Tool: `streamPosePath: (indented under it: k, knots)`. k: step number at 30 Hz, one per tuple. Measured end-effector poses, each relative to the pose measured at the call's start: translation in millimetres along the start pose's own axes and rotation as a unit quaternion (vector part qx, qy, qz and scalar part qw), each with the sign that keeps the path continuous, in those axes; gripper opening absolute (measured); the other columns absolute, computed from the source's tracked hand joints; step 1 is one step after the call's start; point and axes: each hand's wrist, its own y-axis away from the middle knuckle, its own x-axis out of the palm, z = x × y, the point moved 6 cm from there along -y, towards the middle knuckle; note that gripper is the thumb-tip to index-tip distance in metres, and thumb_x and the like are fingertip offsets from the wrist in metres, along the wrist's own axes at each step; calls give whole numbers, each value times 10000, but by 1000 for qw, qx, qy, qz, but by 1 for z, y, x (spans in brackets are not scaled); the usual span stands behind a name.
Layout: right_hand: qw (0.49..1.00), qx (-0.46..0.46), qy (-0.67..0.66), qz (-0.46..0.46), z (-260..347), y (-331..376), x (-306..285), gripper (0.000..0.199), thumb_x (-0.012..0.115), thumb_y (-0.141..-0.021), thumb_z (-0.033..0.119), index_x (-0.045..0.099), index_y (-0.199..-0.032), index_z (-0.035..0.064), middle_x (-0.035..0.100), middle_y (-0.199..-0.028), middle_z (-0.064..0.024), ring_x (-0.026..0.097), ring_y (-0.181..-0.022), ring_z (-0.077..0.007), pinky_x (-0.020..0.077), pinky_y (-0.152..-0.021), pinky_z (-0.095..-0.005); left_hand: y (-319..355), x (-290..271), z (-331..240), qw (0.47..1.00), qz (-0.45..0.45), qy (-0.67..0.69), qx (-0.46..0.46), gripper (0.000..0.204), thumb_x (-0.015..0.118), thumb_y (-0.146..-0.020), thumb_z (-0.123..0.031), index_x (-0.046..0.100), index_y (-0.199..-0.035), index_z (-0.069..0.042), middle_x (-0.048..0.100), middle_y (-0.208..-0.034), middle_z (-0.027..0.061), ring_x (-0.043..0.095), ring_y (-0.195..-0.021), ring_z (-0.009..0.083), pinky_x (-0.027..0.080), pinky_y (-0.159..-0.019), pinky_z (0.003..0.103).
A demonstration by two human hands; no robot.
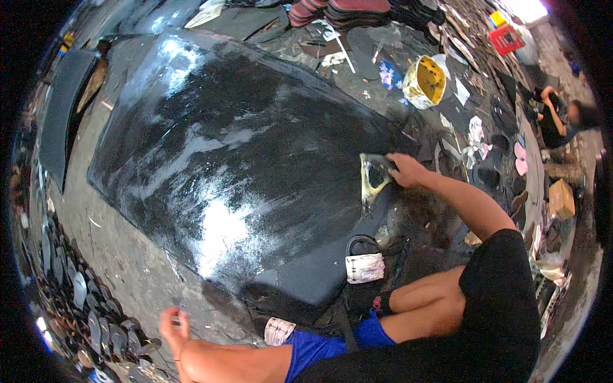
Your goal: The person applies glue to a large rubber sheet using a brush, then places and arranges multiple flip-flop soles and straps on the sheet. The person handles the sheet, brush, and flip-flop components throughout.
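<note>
A large black sheet [274, 159] lies on the floor in front of me, its surface streaked with a shiny wet coating. At its right edge, my right hand [408, 171] grips a dark flat spreader [373, 182] with pale yellow glue smeared along its sides. The spreader's lower end touches or hovers just over the sheet; I cannot tell which. Off the sheet, beside my left knee, my left hand [174, 325] hangs with fingers loosely curled and apart, nothing visible in it.
A white bucket [418, 89] with yellow glue inside stands beyond the sheet, to the right. Many dark sole-shaped pieces [96, 329] pile up at lower left. Stacked reddish sheets [357, 9] lie at the far side. A cardboard box [562, 199] and another person [555, 121] are at right.
</note>
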Motion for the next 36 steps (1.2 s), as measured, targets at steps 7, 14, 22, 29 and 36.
streamPosePath:
  k: [7, 14, 22, 29, 36]
  knots:
    - [982, 152, -21, -106, 89, 38, 46, 439, 577, -884, 139, 551, -1318, 203, 622, -1060, -125, 630, -971, -380, 500, -841, -505, -118, -80, -114, 962, -133, 239, -18, 283, 555, -978, -111, 612, -1237, -13, 643, -1195, 95, 640, -989, 170, 490, -666, 239]
    - [995, 63, 2, -79, 275, 96, 142, 512, 563, -828, 82, 530, -1339, 87, 584, -933, -155, 627, -847, -363, 532, -742, -469, -139, -13, -153, 960, -106, 258, 42, 341, 688, -860, 32, 649, -1192, -32, 638, -1179, 121, 666, -886, 156, 521, -606, 221]
    - [990, -127, 50, 26, 420, 146, 223, 595, 576, -787, 74, 507, -1379, 73, 568, -1030, -120, 599, -917, -304, 567, -628, -399, -101, -36, -106, 941, -137, 310, -17, 315, 686, -886, -5, 649, -1199, -27, 613, -1185, 105, 656, -890, 140, 518, -610, 205]
    - [981, -130, -113, 92, 421, 157, 210, 472, 628, -831, 153, 580, -1299, 105, 619, -1017, -161, 633, -933, -333, 543, -726, -475, -76, -64, -102, 932, -181, 313, -39, 315, 674, -905, -22, 639, -1218, -29, 604, -1199, 97, 640, -891, 125, 491, -608, 197]
    - [844, 38, -530, 78, 341, 57, 92, 304, 628, -923, 104, 569, -1196, -15, 692, -1026, -109, 642, -891, -176, 531, -832, -373, -37, -94, -103, 914, -246, 311, -82, 307, 655, -913, -1, 633, -1219, -16, 602, -1187, 84, 628, -921, 136, 530, -681, 221]
